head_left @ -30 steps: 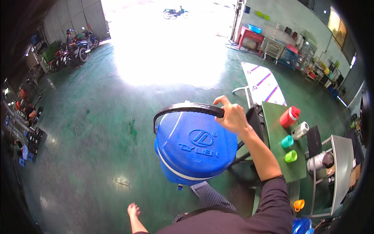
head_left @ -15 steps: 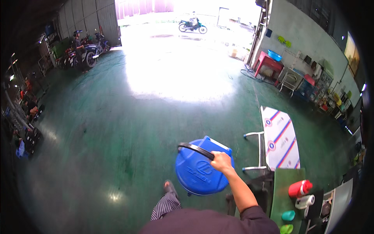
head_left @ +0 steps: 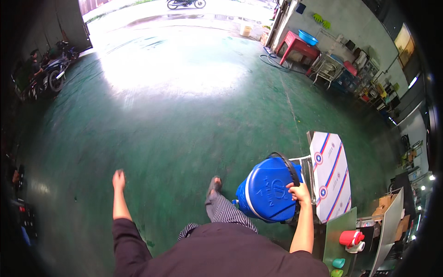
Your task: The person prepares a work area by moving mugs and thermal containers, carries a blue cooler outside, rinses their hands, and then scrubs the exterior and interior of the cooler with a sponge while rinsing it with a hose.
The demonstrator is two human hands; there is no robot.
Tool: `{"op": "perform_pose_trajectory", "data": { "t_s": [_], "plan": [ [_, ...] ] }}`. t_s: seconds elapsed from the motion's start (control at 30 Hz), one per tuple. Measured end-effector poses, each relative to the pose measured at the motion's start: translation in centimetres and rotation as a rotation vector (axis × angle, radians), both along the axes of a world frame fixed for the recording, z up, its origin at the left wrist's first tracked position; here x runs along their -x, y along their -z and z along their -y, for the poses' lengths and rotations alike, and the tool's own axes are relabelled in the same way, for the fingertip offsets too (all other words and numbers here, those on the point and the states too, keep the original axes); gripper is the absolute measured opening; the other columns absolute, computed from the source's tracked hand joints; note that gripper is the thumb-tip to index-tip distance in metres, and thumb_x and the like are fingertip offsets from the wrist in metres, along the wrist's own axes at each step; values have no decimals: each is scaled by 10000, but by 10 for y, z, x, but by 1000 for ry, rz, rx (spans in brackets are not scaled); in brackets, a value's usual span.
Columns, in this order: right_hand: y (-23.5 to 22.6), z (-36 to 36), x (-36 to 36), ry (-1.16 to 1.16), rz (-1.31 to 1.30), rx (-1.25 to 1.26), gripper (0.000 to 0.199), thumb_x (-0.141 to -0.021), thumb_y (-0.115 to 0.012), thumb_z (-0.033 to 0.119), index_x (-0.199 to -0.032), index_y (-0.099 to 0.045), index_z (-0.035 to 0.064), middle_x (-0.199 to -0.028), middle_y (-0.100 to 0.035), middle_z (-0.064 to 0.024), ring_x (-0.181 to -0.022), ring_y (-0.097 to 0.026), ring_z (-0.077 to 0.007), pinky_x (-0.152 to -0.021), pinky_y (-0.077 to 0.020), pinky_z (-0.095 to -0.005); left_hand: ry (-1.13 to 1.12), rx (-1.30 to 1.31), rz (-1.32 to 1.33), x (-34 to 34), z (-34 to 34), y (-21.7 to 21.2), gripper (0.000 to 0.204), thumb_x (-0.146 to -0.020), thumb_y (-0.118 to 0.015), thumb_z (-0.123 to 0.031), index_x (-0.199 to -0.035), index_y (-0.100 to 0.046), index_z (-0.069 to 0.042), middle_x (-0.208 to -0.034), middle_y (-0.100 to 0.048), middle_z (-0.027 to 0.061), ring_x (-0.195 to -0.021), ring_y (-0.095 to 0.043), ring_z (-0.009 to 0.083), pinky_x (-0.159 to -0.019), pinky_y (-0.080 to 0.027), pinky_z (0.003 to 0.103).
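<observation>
A blue round drinks cooler (head_left: 272, 189) with a raised lid design is tilted at my right side. Its black carrying handle (head_left: 294, 171) arches over the lid, and my right hand (head_left: 300, 191) is closed around it. The cooler's right side is close to the metal legs of a small table, whose top (head_left: 330, 177) is wrapped in white film with red and blue stripes. My left hand (head_left: 119, 180) hangs out to the left over the green floor, holding nothing that I can see, its fingers loosely extended.
At lower right a green bench (head_left: 339, 231) carries a red jug (head_left: 351, 238), a white container and green cups. A red table (head_left: 297, 48) with a blue basin (head_left: 308, 38) stands by the right wall, near a hose (head_left: 277, 62). Motorbikes (head_left: 57, 74) are parked at far left.
The cooler has moved right and tilted, still hanging from my right hand. My left arm has come into view. The surroundings have shifted in the picture as my head moved.
</observation>
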State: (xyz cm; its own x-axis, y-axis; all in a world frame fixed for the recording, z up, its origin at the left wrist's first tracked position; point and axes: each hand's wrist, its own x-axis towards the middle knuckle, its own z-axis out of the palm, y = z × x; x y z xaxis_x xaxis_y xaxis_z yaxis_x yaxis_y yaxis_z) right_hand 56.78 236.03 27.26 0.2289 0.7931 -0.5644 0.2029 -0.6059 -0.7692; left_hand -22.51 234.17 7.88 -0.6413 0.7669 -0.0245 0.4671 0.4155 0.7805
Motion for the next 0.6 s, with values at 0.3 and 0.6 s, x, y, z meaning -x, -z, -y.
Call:
{"op": "perform_pose_trajectory", "data": {
  "t_s": [0.3,0.6],
  "plan": [
    [106,-277,-42,540,-85,0,107,-660,-570,14,-764,-548,29,-477,-452,-19,-327,-375,-120,-358,-391,-316,291,249,-58,-152,-327,63,321,-824,-487,-253,-1043,-567,-33,-1020,-587,183,-960,-560,328,-818,-451,395],
    [131,-578,-5,925,-209,75,90,-674,-563,21,-728,-524,81,-444,-398,-6,-352,-380,-149,-412,-371,-335,46,1357,425,-100,-302,140,344,-827,-449,-278,-1054,-561,-45,-1025,-570,173,-945,-548,293,-791,-449,397]
  ]
}}
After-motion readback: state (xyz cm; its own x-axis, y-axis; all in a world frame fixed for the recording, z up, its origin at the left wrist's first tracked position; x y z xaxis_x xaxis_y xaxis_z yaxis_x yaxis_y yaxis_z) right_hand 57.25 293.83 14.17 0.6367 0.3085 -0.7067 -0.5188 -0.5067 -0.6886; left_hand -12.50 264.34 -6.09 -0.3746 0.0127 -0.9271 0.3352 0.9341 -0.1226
